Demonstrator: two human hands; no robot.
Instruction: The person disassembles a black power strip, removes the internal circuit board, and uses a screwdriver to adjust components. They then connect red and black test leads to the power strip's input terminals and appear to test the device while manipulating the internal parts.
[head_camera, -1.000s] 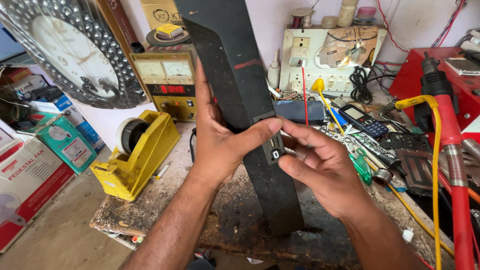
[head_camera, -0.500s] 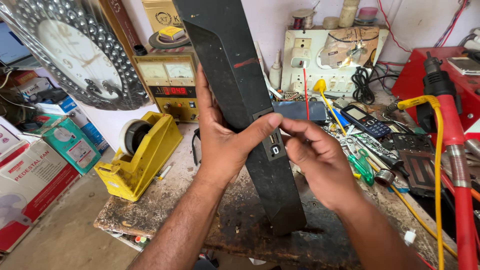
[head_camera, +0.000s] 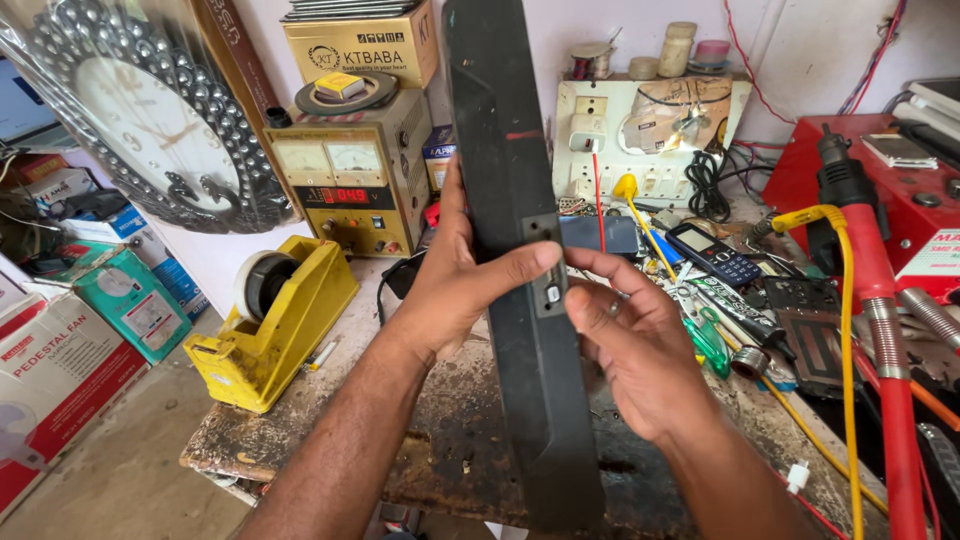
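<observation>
A long black flat device (head_camera: 520, 150) stands upright on the worn workbench (head_camera: 450, 450), its narrow edge toward me. My left hand (head_camera: 455, 290) grips it from the left, with the thumb across the edge. My right hand (head_camera: 640, 350) holds it from the right, a ring on one finger, its thumb pressing at a small port panel (head_camera: 548, 270) on the edge. The device's lower end rests near the bench's front.
A yellow tape dispenser (head_camera: 275, 320) sits at left, a yellow power supply (head_camera: 350, 180) behind it. A wall clock (head_camera: 150, 120) leans at far left. A socket board (head_camera: 650, 130), a small phone (head_camera: 715, 255), tools and a red-handled tool (head_camera: 880, 330) crowd the right.
The black device has turned more upright. My right thumb has shifted onto the port panel on its edge. Both hands keep their hold.
</observation>
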